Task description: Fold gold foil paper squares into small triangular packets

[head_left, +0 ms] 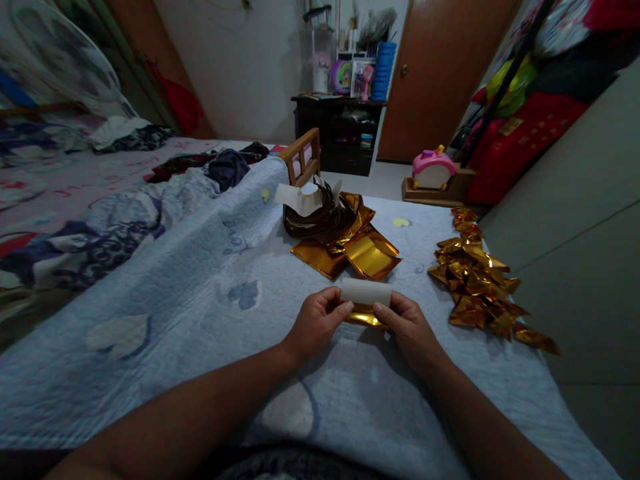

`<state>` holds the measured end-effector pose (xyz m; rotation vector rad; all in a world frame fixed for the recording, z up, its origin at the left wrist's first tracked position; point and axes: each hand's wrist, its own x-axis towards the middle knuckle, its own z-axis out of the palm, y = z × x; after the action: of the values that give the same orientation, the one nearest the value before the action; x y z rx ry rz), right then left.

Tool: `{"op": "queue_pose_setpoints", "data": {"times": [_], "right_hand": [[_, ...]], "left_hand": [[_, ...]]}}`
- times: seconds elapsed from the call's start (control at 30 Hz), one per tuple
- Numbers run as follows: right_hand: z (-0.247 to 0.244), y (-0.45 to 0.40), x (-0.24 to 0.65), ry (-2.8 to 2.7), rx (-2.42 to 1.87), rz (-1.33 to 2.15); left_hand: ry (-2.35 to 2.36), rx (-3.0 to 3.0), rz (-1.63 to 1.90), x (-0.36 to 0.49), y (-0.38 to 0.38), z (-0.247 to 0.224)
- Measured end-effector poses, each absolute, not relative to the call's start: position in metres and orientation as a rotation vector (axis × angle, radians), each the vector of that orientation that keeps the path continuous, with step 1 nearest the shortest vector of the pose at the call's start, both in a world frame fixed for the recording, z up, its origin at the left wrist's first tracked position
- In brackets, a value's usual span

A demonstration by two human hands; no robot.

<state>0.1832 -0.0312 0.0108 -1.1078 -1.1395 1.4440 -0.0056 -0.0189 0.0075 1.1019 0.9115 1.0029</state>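
Observation:
Between both hands is a sheet of gold foil paper (pixel 367 293), its white back curling up at the far side and its shiny gold side showing nearest me. My left hand (pixel 323 317) pinches the left end, thumb on top. At the right end, my right hand (pixel 406 323) grips it the same way. Just beyond lies a pile of loose gold foil sheets (pixel 373 253), with dark, curled layers and white paper at its back. Off to the right, folded gold foil pieces (pixel 475 287) are heaped along the bed's edge.
A pale blue quilt (pixel 200 353) covers the bed under my hands. Rumpled clothes (pixel 165 200) lie to the left. A wooden headboard piece (pixel 303 157) stands behind the foil pile. Farther back are a dark cabinet (pixel 335 137), a pink toy (pixel 433 168) and a red suitcase (pixel 530 143).

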Motion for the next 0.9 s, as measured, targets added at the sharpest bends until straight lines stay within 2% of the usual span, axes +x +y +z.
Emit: {"op": "queue_pose_setpoints", "data": {"times": [0.43, 0.9], "right_hand": [[0.009, -0.033, 0.177, -1.111, -1.075, 1.537], [0.019, -0.034, 0.168, -1.271, -1.19, 1.238]], "left_hand": [[0.91, 1.08, 1.038, -0.004, -0.018, 0.013], [0.881, 1.007, 0.985, -0.001, -0.018, 0.008]]}}
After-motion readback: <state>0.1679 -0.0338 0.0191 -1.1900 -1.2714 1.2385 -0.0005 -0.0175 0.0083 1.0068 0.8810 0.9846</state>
